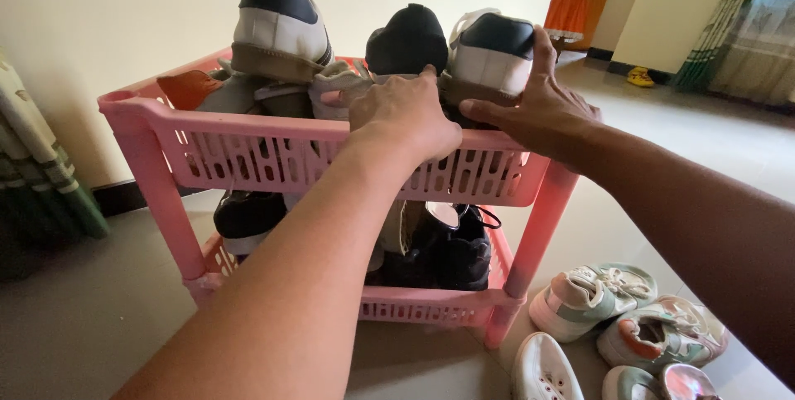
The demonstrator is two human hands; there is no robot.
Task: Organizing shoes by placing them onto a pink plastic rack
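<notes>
Two bare forearms come into the frame from the bottom edge and the lower right. Neither carries a sleeve, watch, bracelet or band anywhere along its visible length. The left hand (407, 114), at the centre, is bare, with no glove and no ring showing on its back or knuckles. The right hand (538, 110), just right of centre, is likewise ungloved, its fingers plain, nails short.

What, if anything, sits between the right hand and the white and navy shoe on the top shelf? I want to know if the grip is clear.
Nothing visible does. The right hand already rests on the white and navy shoe on the top tier of the pink rack; the left hand grips shoes beside it.
</notes>
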